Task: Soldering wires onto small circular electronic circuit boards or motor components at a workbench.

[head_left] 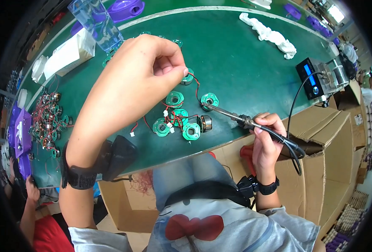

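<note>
My left hand (146, 67) is raised over the green table, thumb and forefinger pinched on a thin red-and-black wire (198, 86). That wire runs down to a round green circuit board (213, 101) with a dark centre. My right hand (266, 143) grips a soldering iron (230, 114) with its metal tip pointing left, at the board's lower edge beside the wire's end; whether the tip touches is too small to tell. Several more round boards (191, 132) lie close by, with wires and white connectors (169, 125). A small motor (205, 122) lies on its side among them.
A soldering station (311, 80) with a lit display stands right, its cable running to the iron. Crumpled white tissue (268, 34) lies at the back. Left are a water bottle (98, 27), white box (70, 53) and wired motor pile (49, 122). Cardboard boxes (307, 185) stand below the table edge.
</note>
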{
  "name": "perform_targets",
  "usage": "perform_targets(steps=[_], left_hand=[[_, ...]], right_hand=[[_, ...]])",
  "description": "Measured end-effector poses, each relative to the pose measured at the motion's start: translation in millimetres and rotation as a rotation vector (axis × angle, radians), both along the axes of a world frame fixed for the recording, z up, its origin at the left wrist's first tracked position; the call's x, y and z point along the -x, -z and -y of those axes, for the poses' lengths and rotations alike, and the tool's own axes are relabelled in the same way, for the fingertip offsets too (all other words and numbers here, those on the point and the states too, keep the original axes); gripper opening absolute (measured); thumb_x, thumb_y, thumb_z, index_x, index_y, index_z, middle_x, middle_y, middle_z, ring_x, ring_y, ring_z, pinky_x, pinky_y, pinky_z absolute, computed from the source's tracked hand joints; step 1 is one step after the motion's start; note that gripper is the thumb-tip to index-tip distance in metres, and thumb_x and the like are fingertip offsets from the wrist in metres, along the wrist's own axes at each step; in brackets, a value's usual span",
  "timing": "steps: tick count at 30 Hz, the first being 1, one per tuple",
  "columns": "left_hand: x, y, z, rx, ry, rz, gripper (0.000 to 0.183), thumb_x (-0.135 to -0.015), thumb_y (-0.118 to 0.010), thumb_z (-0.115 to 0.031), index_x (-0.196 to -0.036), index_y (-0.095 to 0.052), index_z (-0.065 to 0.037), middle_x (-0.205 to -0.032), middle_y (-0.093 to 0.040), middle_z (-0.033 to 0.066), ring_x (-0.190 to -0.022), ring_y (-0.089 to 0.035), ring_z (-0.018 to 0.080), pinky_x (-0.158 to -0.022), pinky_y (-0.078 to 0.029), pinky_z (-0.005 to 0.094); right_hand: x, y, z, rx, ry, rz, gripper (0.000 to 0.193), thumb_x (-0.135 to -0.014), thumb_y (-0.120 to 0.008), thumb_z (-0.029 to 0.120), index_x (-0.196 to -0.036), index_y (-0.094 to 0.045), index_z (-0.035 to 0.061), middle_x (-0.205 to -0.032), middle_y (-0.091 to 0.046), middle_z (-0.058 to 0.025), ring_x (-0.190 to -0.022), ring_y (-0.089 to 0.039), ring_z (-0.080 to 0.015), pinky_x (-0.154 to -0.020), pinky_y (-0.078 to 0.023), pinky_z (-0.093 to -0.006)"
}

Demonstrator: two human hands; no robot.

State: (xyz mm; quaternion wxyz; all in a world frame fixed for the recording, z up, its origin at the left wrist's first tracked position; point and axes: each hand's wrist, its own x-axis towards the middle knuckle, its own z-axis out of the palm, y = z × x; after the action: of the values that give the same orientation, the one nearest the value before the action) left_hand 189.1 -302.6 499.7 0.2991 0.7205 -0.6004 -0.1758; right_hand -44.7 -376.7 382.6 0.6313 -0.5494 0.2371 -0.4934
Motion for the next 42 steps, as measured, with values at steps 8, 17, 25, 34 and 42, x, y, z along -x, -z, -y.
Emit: perform_targets(steps=[8, 17, 25, 34, 42], left_hand=[[-0.9, 0.3, -1.9, 0.017, -0.001, 0.023, 0.013, -0.078, -0.057, -0.012, -0.071, -0.055, -0.001, -0.062, -0.05, -0.0029, -0.059, -0.043, 0.0035, -0.052, -0.034, 0.0189], [-2.1, -1.2, -3.0, 0.032, -0.005, 0.061, 0.012, -0.077, -0.058, -0.013, -0.075, -0.058, -0.002, -0.065, -0.052, -0.0002, -0.061, -0.045, 0.0067, -0.053, -0.035, 0.0207], [-1.7, -4.1, 0.6, 0.008, 0.0, 0.075, 0.012, -0.076, -0.059, -0.014, -0.076, -0.058, -0.002, -0.069, -0.054, 0.0017, -0.063, -0.047, 0.0085, -0.054, -0.038, 0.0222], [-1.6, -4.8, 0.5, 0.026, 0.004, 0.129, 0.012, -0.077, -0.058, -0.014, -0.078, -0.059, -0.002, -0.072, -0.055, 0.0029, -0.067, -0.049, 0.01, -0.059, -0.04, 0.0231], [-3.0, -5.6, 4.1, -0.033, -0.001, 0.107, 0.015, -0.079, -0.055, -0.015, -0.081, -0.058, 0.0, -0.076, -0.057, 0.0041, -0.07, -0.05, 0.0109, -0.064, -0.04, 0.0239]], right_hand=[[-0.6, -0.8, -1.0, 0.007, 0.002, -0.004, 0.014, -0.066, -0.052, -0.01, -0.078, -0.053, -0.0022, -0.076, -0.051, -0.0071, -0.069, -0.047, -0.0098, -0.062, -0.038, -0.0184], [-0.6, -1.6, -0.8, 0.002, -0.001, -0.016, 0.014, -0.066, -0.051, -0.01, -0.078, -0.052, -0.0025, -0.076, -0.051, -0.0073, -0.068, -0.047, -0.0102, -0.061, -0.039, -0.019], [-0.9, -3.2, -0.5, -0.005, -0.002, -0.005, 0.014, -0.065, -0.051, -0.01, -0.077, -0.052, -0.0026, -0.075, -0.051, -0.008, -0.068, -0.047, -0.0108, -0.061, -0.039, -0.0193], [0.2, -2.8, 0.8, -0.018, -0.011, 0.003, 0.013, -0.065, -0.051, -0.009, -0.076, -0.051, -0.0025, -0.075, -0.051, -0.0078, -0.067, -0.047, -0.0112, -0.061, -0.038, -0.0197], [4.1, 2.2, 4.0, -0.068, 0.004, 0.126, 0.012, -0.066, -0.05, -0.008, -0.076, -0.05, -0.0015, -0.074, -0.05, -0.0079, -0.067, -0.045, -0.0123, -0.059, -0.036, -0.0206]])
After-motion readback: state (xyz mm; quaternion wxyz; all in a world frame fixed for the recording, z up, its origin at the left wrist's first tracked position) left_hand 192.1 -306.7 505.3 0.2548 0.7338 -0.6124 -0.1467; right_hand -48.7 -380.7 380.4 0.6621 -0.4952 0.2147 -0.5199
